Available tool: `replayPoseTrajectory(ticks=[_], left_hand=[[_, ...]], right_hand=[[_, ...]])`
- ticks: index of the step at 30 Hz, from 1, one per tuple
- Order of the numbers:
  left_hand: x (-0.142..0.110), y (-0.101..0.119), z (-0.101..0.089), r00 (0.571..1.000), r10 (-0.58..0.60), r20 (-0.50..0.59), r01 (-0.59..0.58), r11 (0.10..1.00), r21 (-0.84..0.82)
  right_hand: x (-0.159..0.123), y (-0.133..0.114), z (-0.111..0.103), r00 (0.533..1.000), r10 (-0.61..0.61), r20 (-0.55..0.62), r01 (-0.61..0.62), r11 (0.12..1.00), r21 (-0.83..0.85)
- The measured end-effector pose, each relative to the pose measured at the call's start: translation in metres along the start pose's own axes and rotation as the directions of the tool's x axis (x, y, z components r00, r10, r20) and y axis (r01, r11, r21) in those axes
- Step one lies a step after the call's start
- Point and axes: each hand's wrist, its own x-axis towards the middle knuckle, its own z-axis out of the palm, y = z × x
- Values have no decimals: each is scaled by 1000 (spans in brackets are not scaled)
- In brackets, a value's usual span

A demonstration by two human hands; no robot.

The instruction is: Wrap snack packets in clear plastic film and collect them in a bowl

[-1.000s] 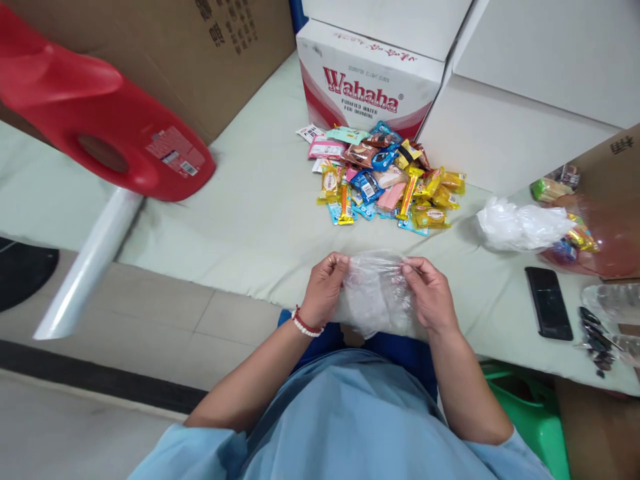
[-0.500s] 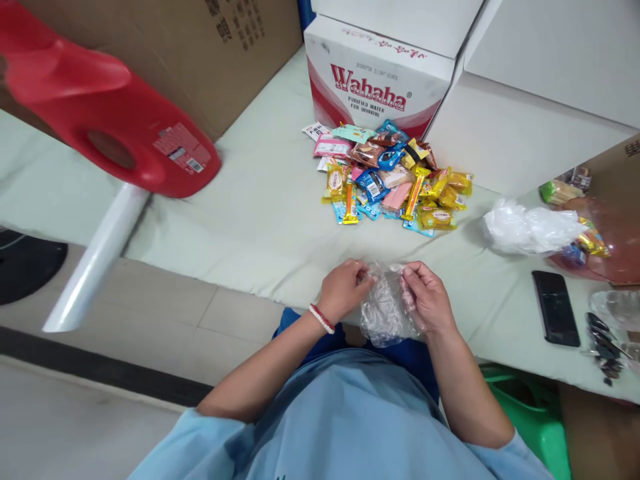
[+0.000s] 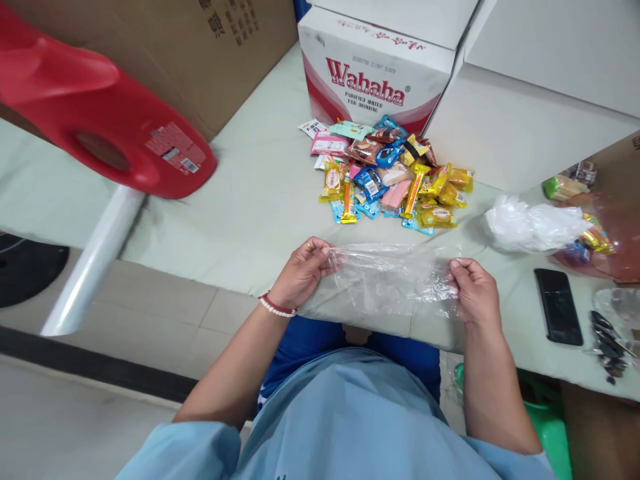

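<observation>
A clear plastic bag (image 3: 390,280) is stretched sideways between my two hands over the front edge of the table. My left hand (image 3: 306,270) pinches its left upper corner between thumb and fingers, a red and white beaded bracelet on the wrist. The right upper corner is gripped by my right hand (image 3: 473,287). Just beyond the bag lies a heap of wrapped snacks (image 3: 385,173) in yellow, blue, pink and brown packets. To the right of the heap sits a bunched-up bundle of white plastic (image 3: 535,227).
A Wahaha water carton (image 3: 375,80) and white boxes (image 3: 530,120) stand behind the snacks. On the left are a red jug (image 3: 165,147), a roll of clear film (image 3: 95,260) overhanging the edge, and a brown carton (image 3: 150,47). A black phone (image 3: 557,307) lies at right.
The bag was bunched up between close-together hands; now it is spread wide. My left hand has moved left and my right hand right, pulling the bag taut. The snacks stay put.
</observation>
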Motion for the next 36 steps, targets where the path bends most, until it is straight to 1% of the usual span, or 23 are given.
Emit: replayPoseTrajectory(ticks=[2,3,5,6,8,10,11,12,14,15,16,18,20,21,22,24,25,27,29,30,32,34,36], left_hand=[[4,-5,4,997,-57,-43,60,997,53],[6,-8,7,994,-72,-77,78,993,89],[10,-12,14,987,-76,-141,98,984,152],[12,-13,18,984,-76,-164,104,980,172],[14,-13,25,978,-81,-192,119,974,193],[15,-13,29,977,-84,-197,124,971,204],[15,-13,31,978,-82,-190,121,971,207],[15,-12,32,982,-77,-175,113,971,209],[14,-13,33,990,-49,-135,77,974,211],[12,-14,33,992,-20,-123,46,976,213],[10,-16,33,992,24,-125,5,974,226],[0,-24,33,974,146,-174,-86,945,315],[-13,-34,36,941,264,-213,-131,861,492],[-19,-40,38,933,301,-195,-135,798,587],[-26,-45,40,937,316,-150,-140,733,666],[-35,-52,43,955,296,-32,-175,645,744],[-38,-52,43,959,285,2,-194,646,738],[-39,-47,39,962,270,-30,-191,753,630],[-35,-34,30,972,201,-122,-141,913,382],[-32,-25,23,980,136,-144,-99,966,239],[-25,-7,9,993,18,-116,-13,999,40],[-15,10,-6,998,-27,-60,29,999,38],[1,23,-19,999,-31,-10,32,983,183]], right_hand=[[-2,-3,-2,975,-213,-58,193,949,-248],[-6,-8,-2,933,-351,-83,299,881,-366],[-22,-21,2,798,-598,-69,489,711,-505],[-32,-28,7,731,-682,-15,580,632,-514],[-55,-38,24,615,-768,180,748,496,-440],[-73,-37,48,512,-755,409,854,399,-333],[-79,-33,61,480,-725,493,876,375,-302],[-81,-26,73,466,-694,549,885,367,-288],[-80,-11,93,478,-642,599,876,394,-277],[-78,-5,100,502,-625,598,859,438,-264],[-75,-1,105,543,-603,584,827,504,-248],[-71,1,111,675,-527,517,694,691,-202],[-72,-4,113,833,-379,404,458,881,-118],[-74,-8,114,888,-289,357,329,943,-55],[-76,-12,115,923,-207,326,213,977,16],[-79,-20,114,945,-95,311,54,989,137],[-79,-25,112,949,-69,308,15,985,174],[-75,-33,103,958,-59,280,-4,975,220],[-67,-43,88,964,-64,258,-11,960,280],[-62,-47,79,962,-55,266,-34,947,320],[-52,-55,63,946,1,324,-131,917,378],[-43,-58,52,927,81,366,-223,905,362],[-34,-56,49,926,126,355,-243,920,308]])
